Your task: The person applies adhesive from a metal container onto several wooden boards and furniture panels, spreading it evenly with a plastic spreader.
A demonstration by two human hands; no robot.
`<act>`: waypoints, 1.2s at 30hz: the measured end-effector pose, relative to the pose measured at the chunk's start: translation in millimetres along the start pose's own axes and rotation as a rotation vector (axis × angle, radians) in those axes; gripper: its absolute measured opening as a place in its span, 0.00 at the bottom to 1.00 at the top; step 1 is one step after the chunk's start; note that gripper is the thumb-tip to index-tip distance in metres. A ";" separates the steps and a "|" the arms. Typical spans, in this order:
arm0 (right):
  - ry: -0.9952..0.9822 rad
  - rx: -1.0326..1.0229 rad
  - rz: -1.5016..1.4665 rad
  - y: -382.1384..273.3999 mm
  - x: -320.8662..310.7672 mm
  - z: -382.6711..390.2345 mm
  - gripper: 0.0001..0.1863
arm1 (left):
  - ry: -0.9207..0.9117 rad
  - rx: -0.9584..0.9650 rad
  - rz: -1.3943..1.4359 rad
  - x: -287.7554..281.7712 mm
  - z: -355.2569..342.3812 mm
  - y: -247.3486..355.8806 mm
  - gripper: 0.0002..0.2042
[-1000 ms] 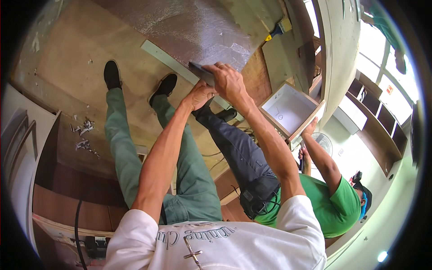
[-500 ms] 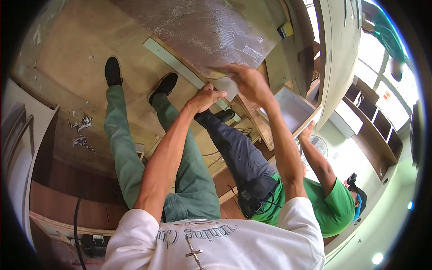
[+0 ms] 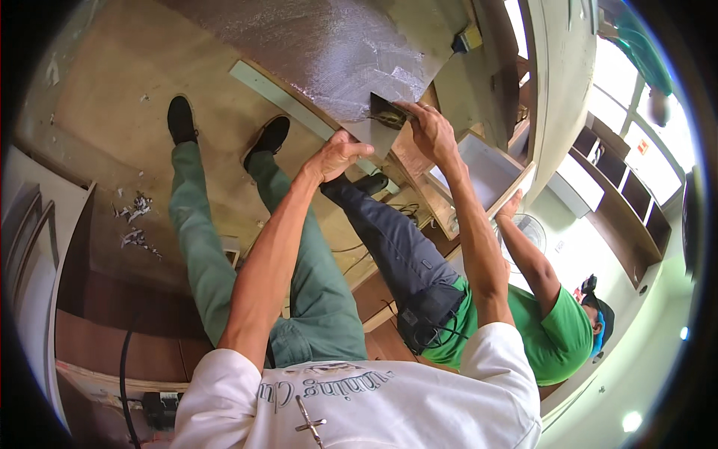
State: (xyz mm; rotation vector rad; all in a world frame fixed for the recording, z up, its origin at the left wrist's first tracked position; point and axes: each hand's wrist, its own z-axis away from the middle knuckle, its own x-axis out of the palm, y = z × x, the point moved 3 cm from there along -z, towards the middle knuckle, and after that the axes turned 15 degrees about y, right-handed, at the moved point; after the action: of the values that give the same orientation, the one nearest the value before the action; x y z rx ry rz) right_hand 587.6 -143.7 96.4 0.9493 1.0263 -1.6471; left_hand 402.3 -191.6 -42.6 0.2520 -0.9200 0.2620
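Observation:
My right hand grips a flat spreader with a dark, wide blade. The blade stands over the near right corner of a large brownish sheet, whose surface carries wet, shiny, ridged streaks of what looks like glue. At the sheet's near edge, my left hand is closed on the rim close to that corner, thumb stretched out to the right. The fingers under the edge are partly hidden.
A co-worker in a green shirt holds a pale drawer at right. A brush-like tool lies beyond the sheet. A white strip runs along its near edge. Scraps litter the floor; a fan stands behind the co-worker.
My right hand has moved a little to the right with the spreader, and its blade, blurred before, now shows clearly. My left hand keeps its hold on the sheet's edge.

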 end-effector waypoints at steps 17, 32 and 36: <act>-0.072 -0.066 0.031 -70.5 -25.8 82.1 0.27 | -0.025 -0.030 0.196 -21.4 -14.0 -15.4 0.16; -0.090 -0.027 -0.034 -70.6 -10.4 12.3 0.25 | -0.047 -0.016 0.367 -24.5 -28.3 -14.4 0.19; 0.084 -0.052 0.087 -47.8 -1.9 -8.6 0.22 | -0.120 -0.016 0.409 -10.9 -26.1 -8.5 0.17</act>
State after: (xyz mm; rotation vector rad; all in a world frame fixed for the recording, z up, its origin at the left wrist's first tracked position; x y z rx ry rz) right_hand 543.3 -125.4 104.6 1.0214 1.0650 -1.5130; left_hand 418.3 -192.3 -67.4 0.0620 -1.0891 0.6213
